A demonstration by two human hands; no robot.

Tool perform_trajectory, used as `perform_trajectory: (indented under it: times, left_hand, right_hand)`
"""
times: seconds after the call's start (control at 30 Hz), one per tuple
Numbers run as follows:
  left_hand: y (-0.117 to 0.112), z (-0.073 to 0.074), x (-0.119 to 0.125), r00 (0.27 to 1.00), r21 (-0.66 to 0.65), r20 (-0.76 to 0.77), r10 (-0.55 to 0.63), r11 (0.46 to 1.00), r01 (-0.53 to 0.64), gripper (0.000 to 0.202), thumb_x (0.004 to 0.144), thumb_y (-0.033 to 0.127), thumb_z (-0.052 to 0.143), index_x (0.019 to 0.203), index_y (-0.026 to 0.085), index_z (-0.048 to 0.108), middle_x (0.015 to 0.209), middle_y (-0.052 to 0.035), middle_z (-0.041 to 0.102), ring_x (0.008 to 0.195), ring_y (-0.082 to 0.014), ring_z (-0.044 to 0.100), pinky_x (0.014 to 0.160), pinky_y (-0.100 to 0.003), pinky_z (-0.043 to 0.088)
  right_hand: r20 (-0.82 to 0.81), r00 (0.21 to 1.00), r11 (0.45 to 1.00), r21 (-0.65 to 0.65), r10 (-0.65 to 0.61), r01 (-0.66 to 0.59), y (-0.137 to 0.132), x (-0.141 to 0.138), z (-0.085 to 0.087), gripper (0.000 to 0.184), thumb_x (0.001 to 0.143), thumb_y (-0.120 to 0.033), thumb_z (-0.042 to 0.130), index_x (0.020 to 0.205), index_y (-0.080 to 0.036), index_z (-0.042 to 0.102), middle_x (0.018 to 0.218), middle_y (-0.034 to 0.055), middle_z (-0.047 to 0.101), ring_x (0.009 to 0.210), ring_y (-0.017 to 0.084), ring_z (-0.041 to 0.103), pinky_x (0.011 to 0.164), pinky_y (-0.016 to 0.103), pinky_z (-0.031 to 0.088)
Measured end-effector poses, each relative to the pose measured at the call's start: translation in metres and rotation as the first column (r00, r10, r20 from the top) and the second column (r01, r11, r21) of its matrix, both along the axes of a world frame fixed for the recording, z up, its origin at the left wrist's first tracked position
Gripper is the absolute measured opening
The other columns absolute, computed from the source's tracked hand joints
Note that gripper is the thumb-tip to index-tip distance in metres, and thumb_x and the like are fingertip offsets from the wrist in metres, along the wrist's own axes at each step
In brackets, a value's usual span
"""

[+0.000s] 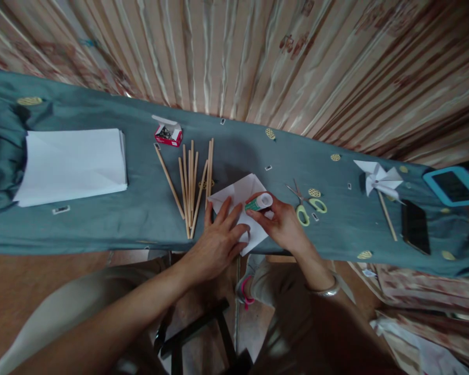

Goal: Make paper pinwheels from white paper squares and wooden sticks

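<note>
A white paper square [254, 232] with cut, partly folded corners lies at the front of the cloth-covered table. My left hand [221, 237] rests on it with fingers spread, pressing its left side flat. In my right hand [283, 221] is a glue stick [259, 202], green-labelled with a white end, held tilted over the middle of the paper. Whether its tip touches the paper is hidden by my fingers. Just right of that hand lie scissors [305, 202] with light green handles, blades apart. Several wooden sticks [190, 182] lie left of the paper.
A stack of white paper [74, 166] lies at the left, and a red box of small metal pins [169, 133] stands open behind the sticks. At the right are a finished paper pinwheel [377, 179], a black phone [415, 226] and a blue-framed tablet [453, 186]. A curtain [234, 57] hangs behind.
</note>
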State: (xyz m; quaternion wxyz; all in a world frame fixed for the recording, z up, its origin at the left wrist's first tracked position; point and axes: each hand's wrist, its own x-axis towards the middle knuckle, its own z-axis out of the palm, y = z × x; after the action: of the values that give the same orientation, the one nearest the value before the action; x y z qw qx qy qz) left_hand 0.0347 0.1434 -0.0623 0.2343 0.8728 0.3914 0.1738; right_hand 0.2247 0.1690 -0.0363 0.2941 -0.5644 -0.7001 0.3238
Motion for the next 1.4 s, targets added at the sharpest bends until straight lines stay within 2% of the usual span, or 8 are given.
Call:
perform_trajectory:
  times: [0.17,0.37,0.57,0.73,0.87,0.93,1.17,1.4]
  left_hand:
    - [0.001,0.000,0.002,1.000,0.021,-0.003,0.001,1.000,-0.001,0.025,0.090,0.022,0.056,0.114,0.022,0.062,0.152,-0.0128,0.038,0.145,-0.0416,0.017,0.109,-0.073,0.004]
    - [0.001,0.000,0.005,0.998,0.056,-0.057,0.021,0.998,-0.018,0.026,0.091,0.029,0.056,0.116,0.023,0.062,0.149,-0.0156,0.041,0.144,-0.0431,0.020,0.109,-0.074,0.007]
    - [0.000,0.002,0.004,0.999,0.101,-0.050,0.012,0.995,-0.007,0.025,0.091,0.026,0.056,0.115,0.022,0.061,0.146,-0.0161,0.044,0.142,-0.0428,0.024,0.107,-0.077,0.011]
    - [-0.002,0.006,0.002,1.000,0.188,0.030,0.005,0.982,-0.011,0.023,0.093,0.027,0.051,0.112,0.019,0.060,0.128,-0.0126,0.058,0.128,-0.0318,0.045,0.112,-0.070,0.015]
    - [-0.005,0.001,0.004,0.982,0.216,0.132,-0.132,0.971,0.101,0.025,0.096,0.026,0.046,0.111,0.010,0.058,0.121,-0.0153,0.062,0.121,-0.0276,0.051,0.108,-0.052,0.040]
    - [-0.007,-0.004,0.006,0.975,0.201,0.154,-0.163,0.971,0.131,0.023,0.096,0.023,0.046,0.109,0.008,0.058,0.125,-0.0177,0.060,0.125,-0.0276,0.049,0.104,-0.046,0.046]
    - [-0.008,-0.009,0.011,0.982,0.205,0.102,-0.158,0.969,0.135,0.019,0.094,0.018,0.049,0.105,0.007,0.059,0.128,-0.0195,0.059,0.128,-0.0307,0.049,0.106,-0.047,0.045]
    - [-0.009,-0.010,0.013,0.985,0.250,0.083,-0.149,0.960,0.124,0.020,0.095,0.021,0.047,0.105,0.008,0.059,0.126,-0.0199,0.060,0.126,-0.0315,0.051,0.101,-0.048,0.049]
  right_hand:
    - [0.030,0.999,1.000,0.018,0.011,-0.012,0.002,0.001,-0.003,0.020,0.085,-0.039,0.065,0.098,-0.023,0.064,0.082,0.0008,0.071,0.065,0.016,0.062,0.060,0.025,0.045]
    - [0.046,0.998,0.999,0.032,0.041,-0.042,0.004,0.002,-0.004,0.019,0.086,-0.035,0.064,0.099,-0.022,0.062,0.081,0.0005,0.071,0.064,0.015,0.063,0.061,0.025,0.047]
    - [0.059,0.998,0.999,0.030,0.022,-0.024,0.004,0.001,-0.004,0.022,0.086,-0.039,0.063,0.099,-0.022,0.062,0.081,0.0018,0.071,0.066,0.017,0.065,0.061,0.026,0.049]
    - [0.043,0.999,0.999,0.041,0.013,-0.015,0.006,0.004,-0.008,0.022,0.085,-0.039,0.064,0.096,-0.020,0.062,0.082,0.0031,0.072,0.069,0.018,0.066,0.063,0.027,0.050]
    - [0.021,0.999,0.999,0.047,0.024,-0.025,0.006,0.004,-0.009,0.019,0.084,-0.036,0.065,0.095,-0.021,0.062,0.082,0.0025,0.071,0.070,0.018,0.066,0.065,0.027,0.051]
    - [0.013,0.999,0.998,0.038,0.043,-0.043,0.006,0.003,-0.006,0.018,0.085,-0.034,0.064,0.097,-0.021,0.061,0.084,0.0023,0.071,0.071,0.017,0.066,0.066,0.027,0.051]
    - [0.068,0.996,0.996,0.063,0.064,-0.069,0.004,-0.001,0.000,0.014,0.086,-0.030,0.062,0.097,-0.022,0.060,0.082,0.0003,0.069,0.070,0.016,0.065,0.066,0.025,0.050]
    - [0.079,0.996,0.995,0.095,0.036,-0.043,0.008,-0.004,-0.003,0.014,0.086,-0.031,0.062,0.097,-0.022,0.060,0.084,0.0015,0.071,0.070,0.016,0.067,0.067,0.027,0.051]
